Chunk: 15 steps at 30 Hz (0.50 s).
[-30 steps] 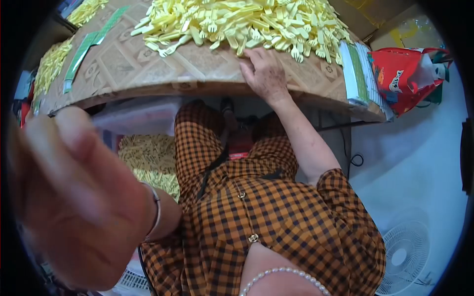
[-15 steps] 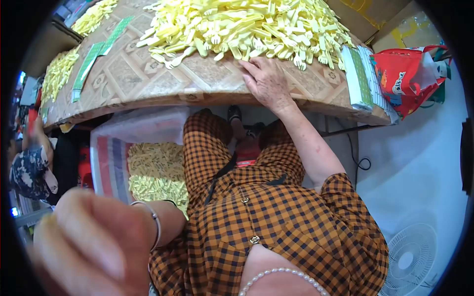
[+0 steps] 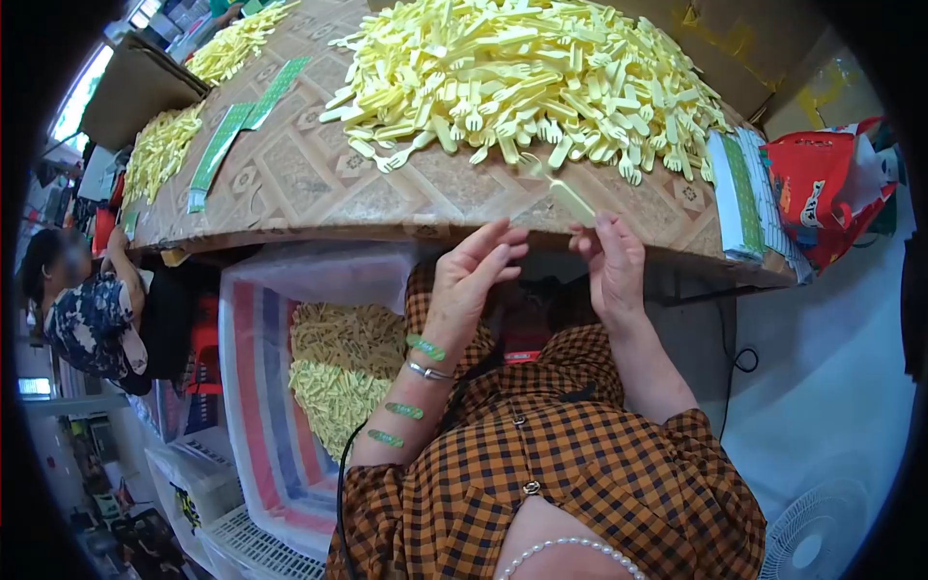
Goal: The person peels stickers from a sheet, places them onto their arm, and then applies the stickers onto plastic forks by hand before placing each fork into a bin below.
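My right hand point(image 3: 616, 269) pinches a small pale yellow plastic fork point(image 3: 572, 200) by its handle end, in front of the table edge. The fork's tines point away from me, toward the pile. To the left, my left hand point(image 3: 471, 266) is raised with its fingers loosely stretched and apart, and nothing shows in it. Beyond both hands, a large heap of similar yellow forks point(image 3: 541, 82) lies on the patterned table point(image 3: 280, 198). Several green labels point(image 3: 404, 411) stick to my left forearm, around a metal bracelet.
A striped lined bin point(image 3: 266, 387) holding more forks stands left of my legs. Stacked green-and-white packs point(image 3: 730, 198) and a red bag point(image 3: 822, 188) sit at the right table end. Another person point(image 3: 87, 309) sits at far left. A fan point(image 3: 807, 546) stands lower right.
My left hand has moved from close to the camera up to the table edge. My right hand has drawn back from the heap with a fork. The view has shifted.
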{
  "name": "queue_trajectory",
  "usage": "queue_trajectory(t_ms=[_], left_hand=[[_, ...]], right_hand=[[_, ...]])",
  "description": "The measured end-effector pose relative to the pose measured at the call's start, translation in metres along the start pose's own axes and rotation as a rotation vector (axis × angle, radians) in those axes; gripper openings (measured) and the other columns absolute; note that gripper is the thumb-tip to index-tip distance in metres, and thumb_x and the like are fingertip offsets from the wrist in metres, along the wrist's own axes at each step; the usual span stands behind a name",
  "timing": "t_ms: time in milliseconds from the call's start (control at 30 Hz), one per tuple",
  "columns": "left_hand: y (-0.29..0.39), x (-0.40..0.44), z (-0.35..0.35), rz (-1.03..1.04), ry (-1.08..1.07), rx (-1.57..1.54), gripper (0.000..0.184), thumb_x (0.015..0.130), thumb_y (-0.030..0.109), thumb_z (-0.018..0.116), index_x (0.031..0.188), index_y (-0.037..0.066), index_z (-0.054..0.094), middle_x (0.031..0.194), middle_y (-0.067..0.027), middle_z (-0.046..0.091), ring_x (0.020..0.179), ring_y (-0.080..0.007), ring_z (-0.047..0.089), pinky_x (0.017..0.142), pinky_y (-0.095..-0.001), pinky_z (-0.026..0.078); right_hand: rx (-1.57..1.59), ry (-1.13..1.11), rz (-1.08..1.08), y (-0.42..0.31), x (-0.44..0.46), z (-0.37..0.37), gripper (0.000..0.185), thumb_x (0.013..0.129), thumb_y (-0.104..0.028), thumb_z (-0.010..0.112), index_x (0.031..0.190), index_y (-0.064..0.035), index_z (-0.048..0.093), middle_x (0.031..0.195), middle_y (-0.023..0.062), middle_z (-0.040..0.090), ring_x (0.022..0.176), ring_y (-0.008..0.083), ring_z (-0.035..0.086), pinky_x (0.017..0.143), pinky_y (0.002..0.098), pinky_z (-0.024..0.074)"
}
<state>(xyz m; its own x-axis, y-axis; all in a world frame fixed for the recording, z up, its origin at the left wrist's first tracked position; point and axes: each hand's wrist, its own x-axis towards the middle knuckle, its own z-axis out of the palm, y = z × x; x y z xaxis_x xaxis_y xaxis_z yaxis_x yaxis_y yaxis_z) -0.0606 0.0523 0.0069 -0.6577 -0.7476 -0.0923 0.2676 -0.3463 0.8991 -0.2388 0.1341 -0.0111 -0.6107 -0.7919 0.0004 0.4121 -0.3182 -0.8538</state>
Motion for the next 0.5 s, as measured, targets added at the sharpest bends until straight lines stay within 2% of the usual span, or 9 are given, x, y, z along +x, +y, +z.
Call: queue_trajectory(t_ms=[67,133,167,267,333,400,433,500], left_hand=[[0.002,0.004,0.006,0.050,-0.061,0.013,0.042,0.096,0.013,0.055,0.136,0.001,0.048,0.126,-0.0167,0.060,0.115,-0.0202,0.059,0.090,-0.0281,0.051],[-0.008,0.009,0.004,0.090,-0.080,-0.075,0.043,0.095,0.011,0.057,0.135,0.000,0.048,0.127,-0.0176,0.059,0.116,-0.0205,0.058,0.092,-0.0300,0.050],[0.000,0.009,0.008,0.132,-0.124,-0.098,0.040,0.095,0.010,0.058,0.133,-0.002,0.051,0.124,-0.0178,0.061,0.111,-0.0195,0.061,0.091,-0.0300,0.051],[0.009,0.005,0.007,0.075,-0.121,-0.142,0.035,0.095,0.009,0.057,0.128,-0.003,0.054,0.110,-0.0149,0.068,0.097,-0.0165,0.066,0.088,-0.0285,0.052],[0.011,0.003,0.005,0.070,-0.098,-0.111,0.034,0.095,0.010,0.058,0.126,-0.003,0.056,0.105,-0.0129,0.069,0.095,-0.0152,0.066,0.086,-0.0274,0.052],[0.011,0.003,0.005,0.071,-0.051,-0.132,0.033,0.094,0.013,0.059,0.123,-0.002,0.058,0.101,-0.0104,0.069,0.092,-0.0145,0.066,0.079,-0.0260,0.054],[0.011,0.003,0.006,0.059,-0.020,-0.139,0.033,0.094,0.014,0.060,0.123,-0.002,0.058,0.100,-0.0099,0.069,0.090,-0.0145,0.067,0.077,-0.0256,0.054],[0.010,0.004,0.008,0.010,0.054,-0.168,0.032,0.095,0.018,0.060,0.121,-0.001,0.060,0.098,-0.0088,0.069,0.087,-0.0146,0.067,0.074,-0.0258,0.055]], right_hand=[[0.227,-0.034,0.229,-0.006,-0.022,0.014,0.019,0.096,-0.020,0.057,0.103,-0.0031,0.062,0.089,0.0085,0.068,0.070,0.0091,0.058,0.070,0.0257,0.0507],[0.356,-0.071,0.389,-0.005,-0.035,0.021,0.020,0.096,-0.022,0.057,0.104,-0.0043,0.062,0.088,0.0084,0.068,0.069,0.0101,0.057,0.072,0.0291,0.0522],[0.417,-0.094,0.464,-0.003,-0.039,0.023,0.020,0.096,-0.022,0.057,0.104,-0.0045,0.062,0.088,0.0084,0.068,0.069,0.0103,0.057,0.072,0.0303,0.0528],[0.416,-0.137,0.568,0.002,-0.048,0.025,0.022,0.096,-0.023,0.058,0.105,-0.0042,0.062,0.088,0.0082,0.068,0.069,0.0099,0.057,0.072,0.0301,0.0522],[0.310,-0.224,0.604,-0.001,-0.049,0.029,0.024,0.096,-0.022,0.058,0.110,-0.0037,0.062,0.088,0.0068,0.068,0.070,0.0096,0.057,0.073,0.0280,0.0511],[-0.100,-0.164,0.352,0.002,-0.049,0.036,0.023,0.096,-0.018,0.057,0.112,-0.0020,0.061,0.094,0.0061,0.067,0.074,0.0106,0.058,0.074,0.0265,0.0504],[-0.348,-0.073,0.066,0.004,-0.051,0.045,0.021,0.091,-0.010,0.062,0.110,-0.0025,0.061,0.098,0.0060,0.065,0.080,0.0129,0.059,0.073,0.0265,0.0492],[-0.847,-0.186,-0.493,-0.007,-0.050,0.043,0.025,0.081,-0.003,0.069,0.105,-0.0048,0.063,0.098,0.0083,0.064,0.084,0.0191,0.060,0.073,0.0294,0.0490]])
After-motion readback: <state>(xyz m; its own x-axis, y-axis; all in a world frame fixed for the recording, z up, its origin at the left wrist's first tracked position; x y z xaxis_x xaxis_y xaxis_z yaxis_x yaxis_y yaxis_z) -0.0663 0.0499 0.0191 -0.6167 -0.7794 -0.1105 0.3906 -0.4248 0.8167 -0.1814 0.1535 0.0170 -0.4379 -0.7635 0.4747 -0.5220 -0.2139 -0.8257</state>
